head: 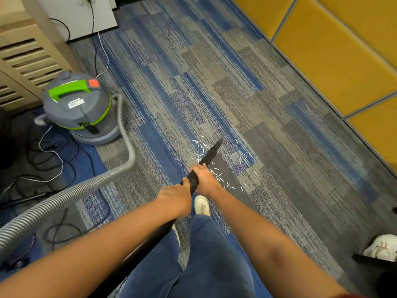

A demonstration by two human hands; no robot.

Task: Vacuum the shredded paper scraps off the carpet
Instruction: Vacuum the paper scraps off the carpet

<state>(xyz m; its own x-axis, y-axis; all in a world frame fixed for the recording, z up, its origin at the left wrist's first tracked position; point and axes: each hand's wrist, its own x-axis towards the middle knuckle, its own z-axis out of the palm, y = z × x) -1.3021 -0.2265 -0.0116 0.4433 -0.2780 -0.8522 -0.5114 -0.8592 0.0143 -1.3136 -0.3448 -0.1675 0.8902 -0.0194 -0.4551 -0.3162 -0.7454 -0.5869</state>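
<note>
Paper scraps (217, 168) on carpet (279, 130); both hands grip wand (209, 157).

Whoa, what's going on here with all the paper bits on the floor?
A person is vacuuming. Both hands grip the black wand, the right hand ahead of the left hand, and its nozzle tip points into white paper scraps on the blue and grey carpet. A grey hose runs back to the grey and green canister vacuum. Many scraps are not yet picked up.

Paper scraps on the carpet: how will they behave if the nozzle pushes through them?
Probably very light: the paper scraps are thin slivers, so they'd likely scatter rather than pile. The textured carpet may snag some.
</note>
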